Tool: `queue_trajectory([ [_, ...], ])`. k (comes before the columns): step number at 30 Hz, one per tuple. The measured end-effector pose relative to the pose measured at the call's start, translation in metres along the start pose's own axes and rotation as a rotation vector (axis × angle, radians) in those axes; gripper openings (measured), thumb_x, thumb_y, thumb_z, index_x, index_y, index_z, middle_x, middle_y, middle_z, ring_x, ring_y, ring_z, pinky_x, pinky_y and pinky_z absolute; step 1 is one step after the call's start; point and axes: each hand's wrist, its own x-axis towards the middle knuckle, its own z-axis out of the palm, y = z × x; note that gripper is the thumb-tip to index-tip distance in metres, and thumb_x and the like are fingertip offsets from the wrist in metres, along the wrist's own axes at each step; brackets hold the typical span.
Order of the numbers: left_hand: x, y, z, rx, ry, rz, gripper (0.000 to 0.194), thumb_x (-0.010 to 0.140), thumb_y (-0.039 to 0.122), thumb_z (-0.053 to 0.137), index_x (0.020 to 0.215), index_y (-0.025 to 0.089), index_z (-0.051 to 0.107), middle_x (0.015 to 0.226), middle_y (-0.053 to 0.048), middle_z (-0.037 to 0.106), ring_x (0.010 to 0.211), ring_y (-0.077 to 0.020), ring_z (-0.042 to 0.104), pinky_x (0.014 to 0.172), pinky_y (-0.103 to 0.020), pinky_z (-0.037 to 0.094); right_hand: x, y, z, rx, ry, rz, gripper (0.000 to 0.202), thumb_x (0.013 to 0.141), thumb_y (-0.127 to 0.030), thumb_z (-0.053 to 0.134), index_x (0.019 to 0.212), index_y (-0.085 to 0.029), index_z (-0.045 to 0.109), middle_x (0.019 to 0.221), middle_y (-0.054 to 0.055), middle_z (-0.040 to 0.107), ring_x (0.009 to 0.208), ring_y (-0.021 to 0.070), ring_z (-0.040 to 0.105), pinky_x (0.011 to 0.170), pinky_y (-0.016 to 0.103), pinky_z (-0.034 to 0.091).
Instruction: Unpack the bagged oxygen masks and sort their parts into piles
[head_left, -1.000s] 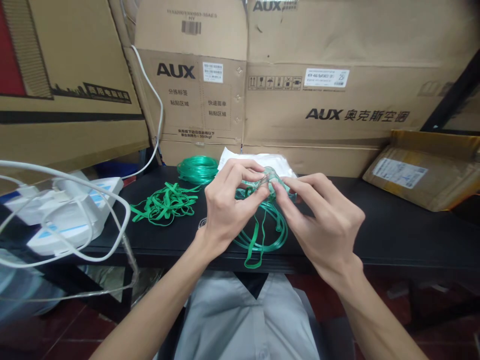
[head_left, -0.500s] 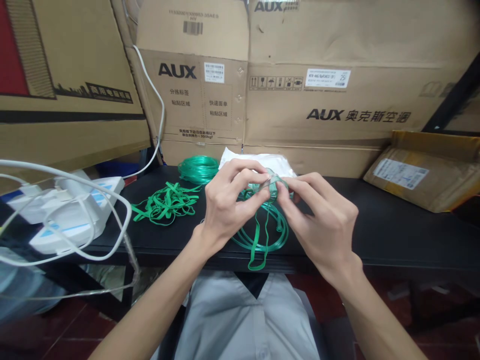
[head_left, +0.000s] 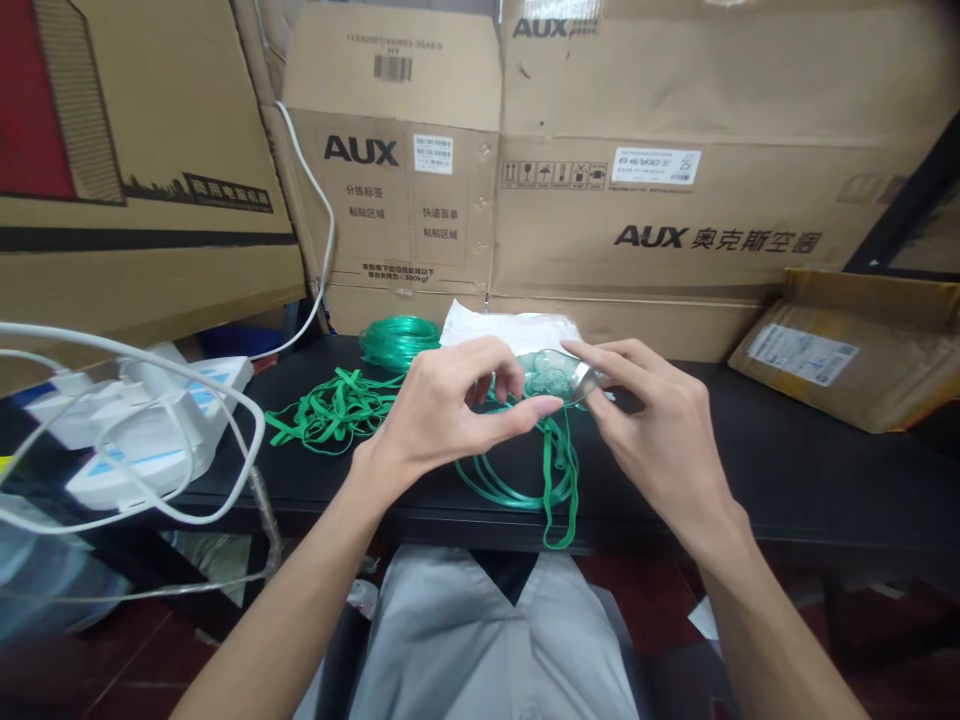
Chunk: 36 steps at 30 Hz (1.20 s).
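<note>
A clear green oxygen mask [head_left: 553, 374] is up in front of me, over the table. My right hand [head_left: 649, 415] grips its right edge by the metal nose strip [head_left: 585, 378], thumb below and fingers above. At the mask's left side, my left hand [head_left: 469, 395] has its fingers curled and its thumb stretched apart from them. That thumb overlaps the mask's lower edge; whether it presses on it I cannot tell. A green elastic strap [head_left: 562, 535] dangles below the mask in a loop. Behind the strap lies coiled green tubing [head_left: 487, 488].
Left of my hands lie a tangle of green elastic straps [head_left: 330, 410] and a coil of green tubing [head_left: 399, 342]. A white sheet or bag [head_left: 510, 327] is behind the mask. A power strip [head_left: 150, 440] with cables stands left, a taped carton [head_left: 847, 350] right. Large cartons [head_left: 645, 260] wall the back.
The mask has turned, showing more of its face and its metal strip. My left fingers have parted from their pinch. The strap loop hangs farther right, and the view has shifted slightly.
</note>
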Motion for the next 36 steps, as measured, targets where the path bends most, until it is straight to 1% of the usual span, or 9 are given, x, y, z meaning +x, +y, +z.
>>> queue_trajectory([
  [4,0.003,0.019,-0.003,-0.127,-0.338,-0.179,0.046,0.097,0.045,0.063,0.061,0.017,0.066,0.054,0.004,0.06,0.05,-0.0075,0.05,0.053,-0.024,0.037,0.0,0.001,0.002,0.017,-0.022,0.004,0.037,0.092,-0.007,0.062,0.126,-0.018,0.073,0.111,0.005,0.072,0.086,0.0167,0.068,0.078,0.03,0.051],
  [7,0.005,0.034,0.0,-0.288,-0.674,-0.319,0.032,0.101,0.041,0.058,0.086,0.022,0.079,0.066,0.005,0.071,0.055,-0.0089,0.061,0.058,-0.022,0.043,0.001,0.001,0.003,0.023,-0.027,0.005,0.038,0.091,-0.005,0.06,0.125,-0.017,0.073,0.112,0.005,0.073,0.087,0.0166,0.068,0.079,0.029,0.052],
  [9,0.004,0.038,0.005,-0.276,-0.805,-0.371,0.026,0.101,0.039,0.057,0.108,0.026,0.079,0.068,0.005,0.074,0.06,-0.0115,0.066,0.063,-0.022,0.046,0.001,0.001,0.002,0.025,-0.017,0.019,0.038,0.091,-0.005,0.06,0.123,-0.018,0.074,0.111,0.005,0.073,0.087,0.0164,0.068,0.078,0.029,0.052],
  [12,0.0,0.03,0.01,-0.077,-0.816,-0.428,0.032,0.102,0.041,0.051,0.116,0.027,0.077,0.071,0.001,0.075,0.07,-0.0173,0.07,0.066,-0.026,0.045,0.001,0.002,-0.001,0.029,0.005,0.04,0.038,0.091,-0.005,0.059,0.122,-0.02,0.075,0.11,0.004,0.073,0.087,0.0167,0.068,0.076,0.029,0.052],
  [18,-0.004,-0.001,-0.008,0.165,-0.787,-0.548,0.038,0.101,0.046,0.049,0.096,0.022,0.078,0.067,-0.002,0.071,0.067,-0.0196,0.066,0.064,-0.028,0.041,0.004,0.01,-0.012,0.071,-0.013,0.068,0.039,0.091,-0.004,0.058,0.122,-0.021,0.075,0.112,0.004,0.073,0.093,0.0175,0.069,0.079,0.029,0.052],
  [24,-0.005,-0.012,-0.035,0.138,-0.837,-0.677,0.041,0.093,0.054,0.057,0.071,0.022,0.071,0.06,0.003,0.062,0.056,-0.0141,0.053,0.054,-0.027,0.035,0.0,0.032,-0.027,0.124,-0.564,0.008,0.033,0.096,-0.019,0.062,0.123,-0.032,0.074,0.118,-0.001,0.075,0.106,0.0193,0.071,0.091,0.03,0.053],
  [29,-0.004,-0.013,-0.047,0.083,-0.824,-0.683,0.028,0.086,0.053,0.068,0.09,0.026,0.075,0.072,0.004,0.063,0.064,-0.0139,0.056,0.055,-0.025,0.036,-0.013,0.045,-0.032,0.098,-0.82,-0.039,0.032,0.103,-0.023,0.049,0.117,-0.031,0.077,0.124,0.002,0.071,0.103,0.0181,0.071,0.089,0.03,0.056],
  [31,-0.005,-0.015,-0.045,0.057,-0.82,-0.631,0.027,0.085,0.047,0.074,0.104,0.029,0.075,0.089,0.003,0.068,0.078,-0.0148,0.061,0.063,-0.023,0.041,-0.021,0.048,-0.035,0.071,-0.8,-0.029,0.031,0.103,-0.026,0.05,0.118,-0.031,0.076,0.125,0.003,0.071,0.104,0.0192,0.072,0.091,0.031,0.056],
  [36,-0.014,-0.02,-0.026,0.002,-0.917,-0.513,0.026,0.087,0.037,0.075,0.113,0.033,0.076,0.112,0.0,0.066,0.102,-0.0182,0.062,0.084,-0.024,0.044,-0.05,0.038,-0.05,0.07,-0.503,0.072,0.028,0.099,-0.027,0.056,0.116,-0.026,0.078,0.113,0.008,0.076,0.104,0.0241,0.073,0.09,0.034,0.058],
])
